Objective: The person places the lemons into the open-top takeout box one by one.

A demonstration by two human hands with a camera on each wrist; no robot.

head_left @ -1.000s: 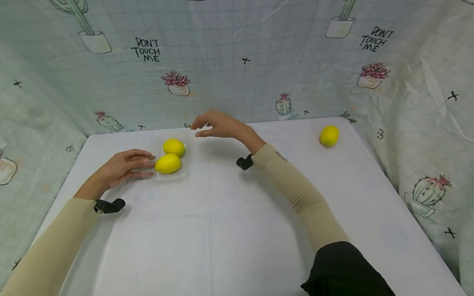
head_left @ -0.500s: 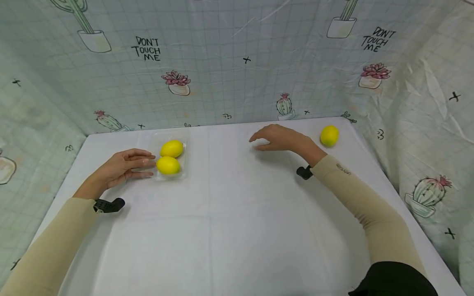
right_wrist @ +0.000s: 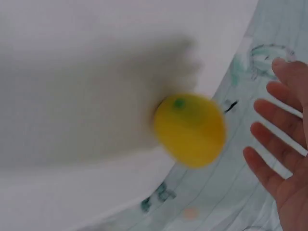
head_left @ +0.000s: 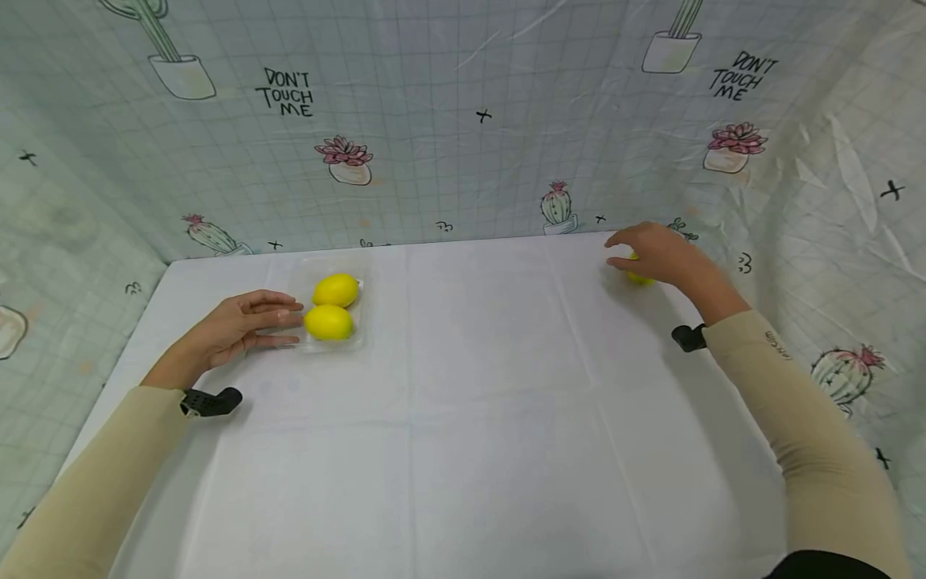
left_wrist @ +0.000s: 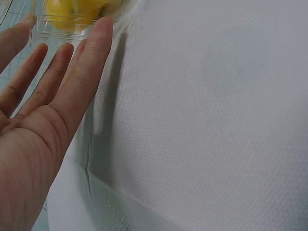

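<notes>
Reaching with the spread, empty right hand [head_left: 654, 253] for the lone lemon [right_wrist: 190, 129], left hand [head_left: 235, 326] flat against the tray [head_left: 359, 342]; next, closing fingers round it.

- the left hand [head_left: 231, 328] lies flat on the white table [head_left: 463, 418], fingers straight.
- its fingertips touch the edge of a clear tray [head_left: 329, 342].
- two yellow lemons [head_left: 329, 322] sit in the tray, side by side and touching.
- the right hand [head_left: 654, 253] is far over on the right, near the back corner of the table.
- it is over a third lemon [head_left: 638, 278], which mostly hides under it. you cannot tell if the fingers touch it.
- both arms wear tan sleeves [head_left: 810, 434], with a small black thing at each wrist.
- a cloth wall [head_left: 463, 121] with cactus pictures and the words "don't touch me" stands around the table.
</notes>
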